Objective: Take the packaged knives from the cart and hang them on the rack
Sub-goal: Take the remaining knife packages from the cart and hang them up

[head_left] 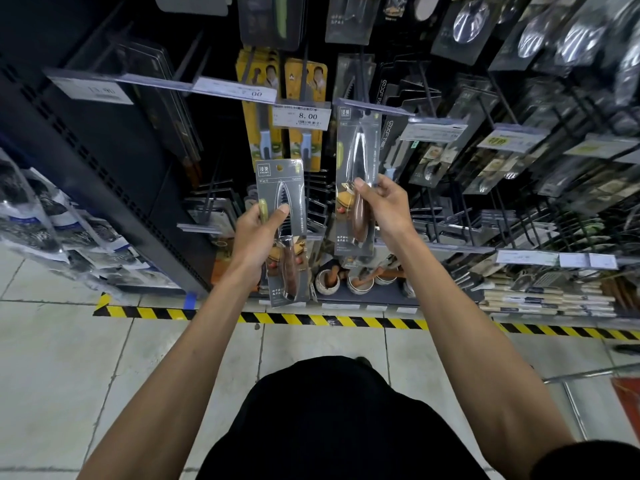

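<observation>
I hold two grey packaged knives with brown wooden handles in front of a dark display rack [450,109]. My left hand [258,237] grips one packaged knife [284,188] upright, below the yellow packs. My right hand [382,206] grips a second packaged knife [358,147], raised higher. Its top edge sits at a rack hook beside a clear price-tag strip [374,109]. Whether its hole is on the hook I cannot tell. The cart's metal frame [571,400] shows at the lower right.
Yellow-packaged knives [263,109] hang above my left hand behind an 8.00 price label [302,116]. Packaged utensils fill hooks to the right. Mortars and cutting boards sit on the bottom shelf [381,299]. Yellow-black hazard tape [311,318] runs along the tiled floor.
</observation>
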